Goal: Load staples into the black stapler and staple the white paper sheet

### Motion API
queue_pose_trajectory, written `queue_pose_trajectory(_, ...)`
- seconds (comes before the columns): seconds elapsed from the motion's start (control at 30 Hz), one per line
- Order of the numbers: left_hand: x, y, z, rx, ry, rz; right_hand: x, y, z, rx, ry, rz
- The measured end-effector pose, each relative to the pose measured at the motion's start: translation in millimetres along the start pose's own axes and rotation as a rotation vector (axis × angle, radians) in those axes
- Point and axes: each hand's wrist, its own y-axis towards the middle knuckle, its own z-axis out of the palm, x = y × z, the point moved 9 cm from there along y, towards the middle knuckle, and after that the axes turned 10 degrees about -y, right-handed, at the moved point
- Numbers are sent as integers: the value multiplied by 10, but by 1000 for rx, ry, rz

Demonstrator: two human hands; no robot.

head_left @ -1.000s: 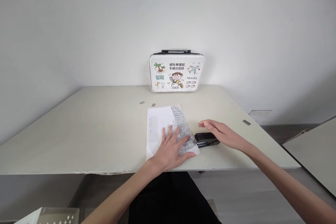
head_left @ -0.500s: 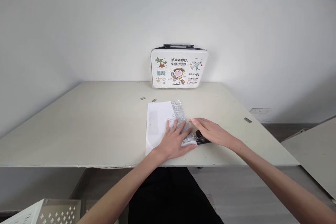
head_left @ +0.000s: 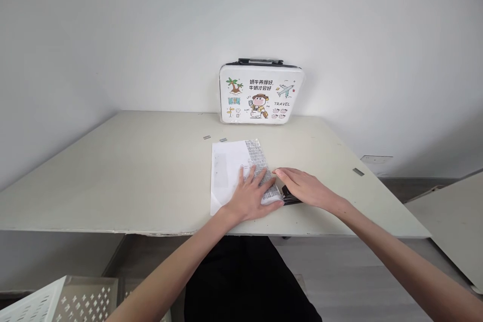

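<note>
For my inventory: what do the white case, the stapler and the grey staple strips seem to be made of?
White case: probably smooth hard plastic, by its stiff, flat printed face. Stapler: perhaps plastic and metal, black with shiny edges; the right hand hides most. Grey staple strips: likely metal, dull and silvery.

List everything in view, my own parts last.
Table: one, off-white, centre
Paper: sheet count unclear, white, printed, table front
Stapler: one, black, at paper's right edge
Staple strips: three, grey, two behind paper, one right
Case: one, white, printed, table's back
Basket: at least one, white, lower left
Wall plate: one, white, right
Panel: one, off-white, far right
Wall: pale grey, behind table
Floor: one, grey, below
Trousers: one pair, black, below table
Left hand: one, on paper
Right hand: one, over stapler
</note>
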Motion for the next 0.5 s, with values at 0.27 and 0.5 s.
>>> queue_pose_trajectory(0.27, 3, -7, 21, -12, 22, 7, 50, -16, -6, 16, -78, 17)
queue_pose_trajectory(0.5, 6, -10, 34, -5, 41, -4, 155, -45, -24, 55, -191, 27)
